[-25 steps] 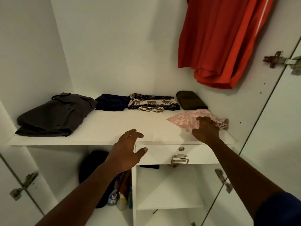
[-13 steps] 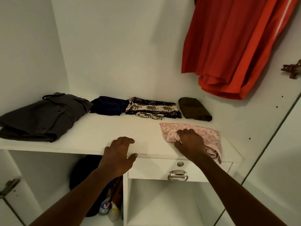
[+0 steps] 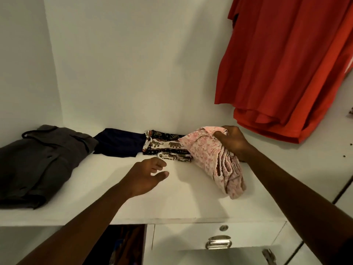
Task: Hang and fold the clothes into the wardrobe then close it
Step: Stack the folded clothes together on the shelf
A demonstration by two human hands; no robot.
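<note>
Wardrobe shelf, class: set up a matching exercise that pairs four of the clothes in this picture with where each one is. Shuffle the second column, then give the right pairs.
Column 1
1. red shirt
2. pink floral cloth
3. grey garment
4. navy cloth

Column 2
a. folded at the left end of the shelf
b. hanging at the upper right
c. gripped by the right hand
d. lying just left of the elephant-print cloth

Pairs: 1-b, 2-c, 3-a, 4-d

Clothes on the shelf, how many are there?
4: grey clothes far left, navy cloth beside them, elephant-print cloth next, pink cloth in the right hand. More may hide behind it.
</note>
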